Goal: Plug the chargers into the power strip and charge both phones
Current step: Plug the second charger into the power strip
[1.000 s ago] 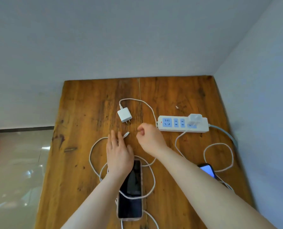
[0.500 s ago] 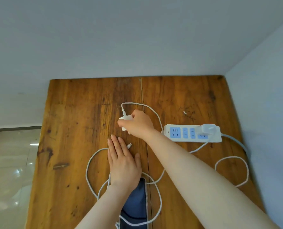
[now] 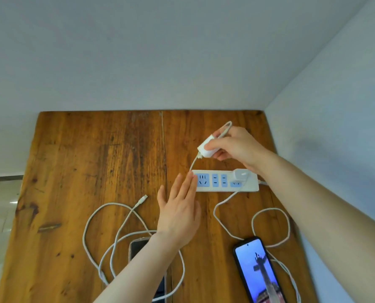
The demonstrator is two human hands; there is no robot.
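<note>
We hold our right hand point(image 3: 236, 147) raised and curled, thumb and fingers pinched together, its forearm reaching in from the lower right. Our left hand point(image 3: 178, 212) lies flat and open, fingers straight and pressed side by side, pointing forward, forearm entering from below.

The right hand point(image 3: 236, 147) is pinching a white charger point(image 3: 207, 148) above the wooden table point(image 3: 83, 171), its prongs pointing down at 7 o'clock toward the power strip point(image 3: 224, 180). The left hand point(image 3: 178, 212) is lying flat with fingers spread, its fingertips touching the strip's 9 o'clock end. A second charger point(image 3: 240, 175) is sitting plugged in toward the strip's 3 o'clock end, its cable point(image 3: 220, 217) looping down to a lit phone point(image 3: 259, 270) at 5 o'clock. A dark phone point(image 3: 138, 248) is lying partly under the left forearm, white cable point(image 3: 116, 232) coiling around it, the loose connector point(image 3: 143, 199) resting bare at 9 o'clock of the left hand.
</note>
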